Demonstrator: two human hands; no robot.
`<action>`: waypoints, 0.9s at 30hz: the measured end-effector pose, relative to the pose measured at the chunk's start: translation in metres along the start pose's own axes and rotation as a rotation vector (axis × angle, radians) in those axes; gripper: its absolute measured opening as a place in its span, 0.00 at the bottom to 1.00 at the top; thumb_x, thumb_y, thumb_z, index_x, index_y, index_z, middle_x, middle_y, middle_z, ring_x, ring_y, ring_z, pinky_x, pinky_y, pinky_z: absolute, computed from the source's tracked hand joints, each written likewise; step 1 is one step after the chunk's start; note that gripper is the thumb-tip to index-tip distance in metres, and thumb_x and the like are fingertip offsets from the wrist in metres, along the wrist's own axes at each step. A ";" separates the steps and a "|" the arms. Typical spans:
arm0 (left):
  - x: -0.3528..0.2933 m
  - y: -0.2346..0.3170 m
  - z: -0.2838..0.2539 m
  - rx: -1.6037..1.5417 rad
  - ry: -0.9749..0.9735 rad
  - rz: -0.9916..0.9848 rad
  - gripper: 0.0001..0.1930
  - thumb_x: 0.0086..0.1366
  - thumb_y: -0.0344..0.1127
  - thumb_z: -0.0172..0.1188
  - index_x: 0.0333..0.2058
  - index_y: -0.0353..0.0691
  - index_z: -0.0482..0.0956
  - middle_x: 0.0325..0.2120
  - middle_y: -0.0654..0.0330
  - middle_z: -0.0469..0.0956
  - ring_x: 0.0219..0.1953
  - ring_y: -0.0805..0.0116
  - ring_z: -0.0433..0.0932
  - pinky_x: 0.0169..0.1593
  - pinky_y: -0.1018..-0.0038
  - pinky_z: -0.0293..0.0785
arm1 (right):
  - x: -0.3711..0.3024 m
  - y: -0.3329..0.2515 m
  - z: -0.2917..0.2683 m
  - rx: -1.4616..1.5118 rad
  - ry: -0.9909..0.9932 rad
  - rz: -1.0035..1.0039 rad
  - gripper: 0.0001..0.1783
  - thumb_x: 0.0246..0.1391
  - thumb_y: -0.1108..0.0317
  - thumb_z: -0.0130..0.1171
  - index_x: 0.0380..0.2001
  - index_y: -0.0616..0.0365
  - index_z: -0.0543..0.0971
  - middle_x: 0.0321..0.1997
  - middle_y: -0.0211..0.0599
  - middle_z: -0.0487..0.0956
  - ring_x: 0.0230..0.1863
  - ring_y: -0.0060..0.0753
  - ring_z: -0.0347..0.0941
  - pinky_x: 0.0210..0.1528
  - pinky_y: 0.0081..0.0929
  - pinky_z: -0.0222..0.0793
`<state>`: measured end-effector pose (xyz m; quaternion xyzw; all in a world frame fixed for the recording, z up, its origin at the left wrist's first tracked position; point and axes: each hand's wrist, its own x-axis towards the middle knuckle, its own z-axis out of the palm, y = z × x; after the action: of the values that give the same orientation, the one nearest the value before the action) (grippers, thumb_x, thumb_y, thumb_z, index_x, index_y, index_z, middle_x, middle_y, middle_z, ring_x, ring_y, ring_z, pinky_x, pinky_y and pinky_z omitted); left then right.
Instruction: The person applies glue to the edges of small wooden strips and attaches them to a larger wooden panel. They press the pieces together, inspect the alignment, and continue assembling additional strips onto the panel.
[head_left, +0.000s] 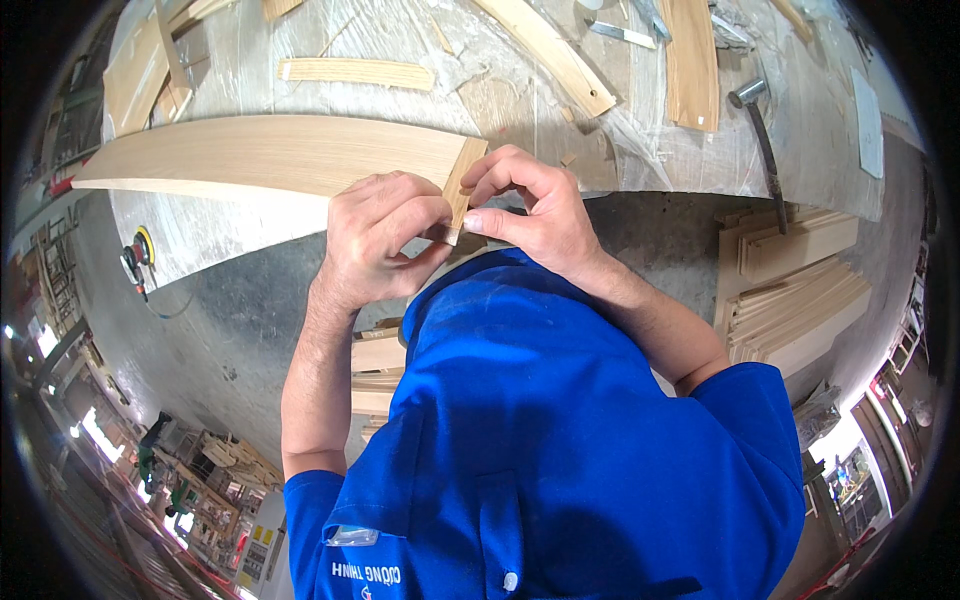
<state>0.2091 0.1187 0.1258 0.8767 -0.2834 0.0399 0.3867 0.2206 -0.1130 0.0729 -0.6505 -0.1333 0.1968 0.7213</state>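
Observation:
A long pale wooden board (270, 155) lies along the near edge of the workbench, reaching from the far left to just in front of me. At its right end sits a narrow, darker wood strip (465, 172), set at a slant; whether it is fixed to the board I cannot tell. My left hand (380, 230) closes around the board's near corner, fingers curled at the lower end of the strip. My right hand (535, 205) pinches the strip from the right, thumb low and fingers higher up. Part of the strip is hidden by my fingers.
On the plastic-covered bench (350, 105) lie a curved wood piece (355, 73), a longer drilled piece (550, 55) and a wide board (690, 70). A hammer (750, 95) rests at the right edge, handle overhanging. Stacked boards (795, 310) stand below right; a sander (140, 255) is at left.

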 end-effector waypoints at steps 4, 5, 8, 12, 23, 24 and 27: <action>0.003 0.000 0.000 0.006 -0.002 0.000 0.18 0.41 0.25 0.76 0.33 0.43 0.82 0.29 0.63 0.82 0.30 0.64 0.84 0.34 0.68 0.80 | 0.001 0.004 0.000 0.079 0.004 0.017 0.10 0.53 0.72 0.78 0.37 0.60 0.86 0.46 0.32 0.86 0.47 0.25 0.82 0.53 0.29 0.77; 0.004 0.000 0.000 0.009 -0.001 -0.001 0.18 0.41 0.25 0.76 0.33 0.43 0.82 0.29 0.63 0.82 0.30 0.64 0.84 0.34 0.68 0.80 | 0.001 0.005 0.000 0.118 0.008 0.037 0.10 0.53 0.72 0.78 0.37 0.60 0.86 0.46 0.31 0.86 0.46 0.24 0.82 0.52 0.29 0.77; 0.006 -0.001 -0.001 -0.002 0.001 0.007 0.18 0.41 0.25 0.76 0.33 0.43 0.82 0.29 0.63 0.82 0.30 0.64 0.84 0.34 0.68 0.80 | 0.001 0.010 0.000 0.144 0.015 0.055 0.11 0.53 0.72 0.78 0.38 0.60 0.86 0.46 0.31 0.86 0.46 0.23 0.82 0.52 0.28 0.77; 0.008 -0.001 -0.002 0.010 -0.008 0.003 0.17 0.42 0.25 0.76 0.33 0.44 0.83 0.28 0.63 0.82 0.30 0.64 0.84 0.34 0.67 0.80 | 0.003 0.010 -0.002 0.126 0.018 0.055 0.12 0.53 0.71 0.79 0.39 0.60 0.87 0.45 0.31 0.86 0.46 0.22 0.82 0.51 0.28 0.77; 0.012 -0.002 -0.002 0.007 0.001 0.023 0.17 0.41 0.26 0.76 0.32 0.45 0.83 0.27 0.65 0.80 0.29 0.65 0.83 0.34 0.67 0.81 | 0.005 0.009 -0.004 0.134 0.021 0.097 0.13 0.52 0.69 0.80 0.39 0.59 0.87 0.44 0.30 0.87 0.46 0.23 0.82 0.52 0.29 0.76; 0.011 -0.003 -0.002 0.012 -0.002 0.024 0.17 0.41 0.26 0.76 0.32 0.45 0.83 0.27 0.65 0.80 0.29 0.65 0.83 0.33 0.67 0.81 | 0.005 0.009 -0.004 0.141 0.022 0.102 0.13 0.52 0.69 0.80 0.39 0.59 0.87 0.44 0.30 0.87 0.46 0.24 0.82 0.52 0.29 0.76; 0.010 -0.004 0.000 0.020 -0.009 0.022 0.17 0.40 0.26 0.76 0.32 0.46 0.83 0.27 0.66 0.80 0.29 0.65 0.83 0.33 0.68 0.80 | 0.006 0.009 -0.005 0.146 0.016 0.097 0.13 0.52 0.69 0.79 0.39 0.59 0.87 0.44 0.31 0.87 0.46 0.24 0.82 0.52 0.29 0.76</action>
<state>0.2200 0.1168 0.1262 0.8776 -0.2942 0.0430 0.3760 0.2270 -0.1138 0.0633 -0.6036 -0.0811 0.2355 0.7574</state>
